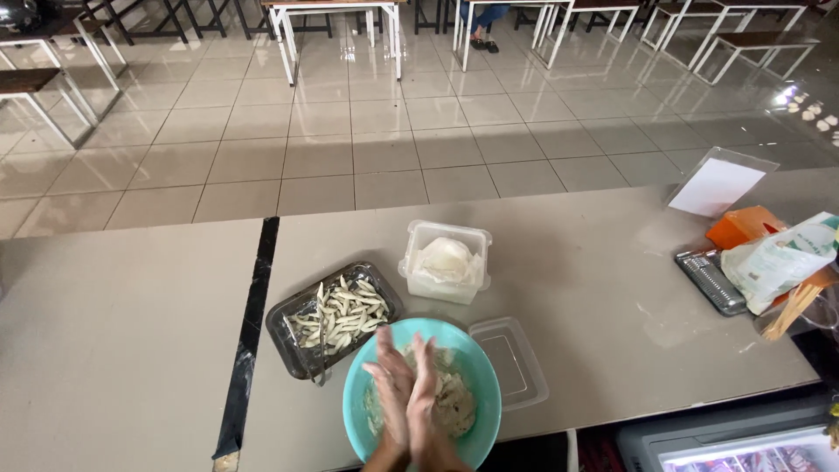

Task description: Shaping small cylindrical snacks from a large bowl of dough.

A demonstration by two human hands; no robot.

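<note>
Fingers [387, 354] of both hands straight, palms pressed flat together over the teal bowl [360, 393], tips pointing away from the person; can't tell if any dough is squeezed between them. Left hand [392, 398] and right hand [426, 402] cut off at the wrists by the bottom edge. Bowl holds pale dough mix [456, 404], partly hidden under the hands. Behind-left of the bowl: dark tray [284, 319] of pale finger-shaped pieces [345, 310], long axes mostly running away from the person. Behind the bowl: clear tub [419, 236] with white lump [446, 258]. Right of the bowl: clear lid [511, 358] on the desk [594, 288].
</note>
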